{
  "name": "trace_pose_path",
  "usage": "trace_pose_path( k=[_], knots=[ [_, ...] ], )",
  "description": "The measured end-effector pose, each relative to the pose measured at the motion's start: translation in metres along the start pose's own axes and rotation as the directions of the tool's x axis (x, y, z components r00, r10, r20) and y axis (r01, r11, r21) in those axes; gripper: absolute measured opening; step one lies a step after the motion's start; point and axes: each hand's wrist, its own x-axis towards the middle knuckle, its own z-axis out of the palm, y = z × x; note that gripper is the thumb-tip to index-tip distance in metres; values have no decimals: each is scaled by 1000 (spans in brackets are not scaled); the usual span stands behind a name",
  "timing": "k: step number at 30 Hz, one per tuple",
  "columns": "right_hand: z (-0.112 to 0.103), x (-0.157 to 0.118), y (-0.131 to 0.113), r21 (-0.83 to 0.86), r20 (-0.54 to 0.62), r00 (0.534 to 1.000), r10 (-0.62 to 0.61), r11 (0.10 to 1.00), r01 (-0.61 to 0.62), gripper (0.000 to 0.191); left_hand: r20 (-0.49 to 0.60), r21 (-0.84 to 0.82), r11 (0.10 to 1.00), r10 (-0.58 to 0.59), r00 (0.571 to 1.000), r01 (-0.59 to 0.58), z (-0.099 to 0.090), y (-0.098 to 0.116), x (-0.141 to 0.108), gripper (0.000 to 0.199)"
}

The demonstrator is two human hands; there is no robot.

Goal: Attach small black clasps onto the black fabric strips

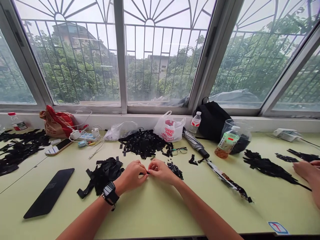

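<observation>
Over the middle of the table, my left hand (130, 178), with a watch on the wrist, is closed in a pinch on a small black strip (143, 173). Fingertip to fingertip with it, my right hand (161, 170) pinches the strip's other end; most of the strip is hidden by the fingers. Beside my left hand lies a heap of black fabric strips (106, 173). Small shiny black pieces (176, 170) are gathered just behind my right wrist. A larger mound of short black pieces (143, 143) sits beyond both hands.
A black flat board (50, 193) lies at left, near a phone (58, 147). Behind are a white plastic bag (170, 128), glasses (179, 151), a folded umbrella (196, 145) and a drink bottle (227, 142). Another person's hand (306, 170) is near black strips (270, 166) at right.
</observation>
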Motion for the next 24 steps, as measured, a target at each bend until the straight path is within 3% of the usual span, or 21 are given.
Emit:
trace_pose_path(
  k=[7, 16, 24],
  knots=[
    [1, 2, 7, -3, -12, 1000, 16, 1000, -17, 12, -5, 2, 1000, 2, 1000, -2, 2, 0, 0, 18],
    [0, 8, 6, 92, 53, 985, 164, 981, -168, 9, -5, -18, 1000, -12, 1000, 11, 4, -2, -1, 18],
    [-4, 4, 4, -22, 30, 996, 82, 996, -82, 8, -21, 2, 1000, -9, 1000, 9, -1, -2, -1, 21]
  ],
)
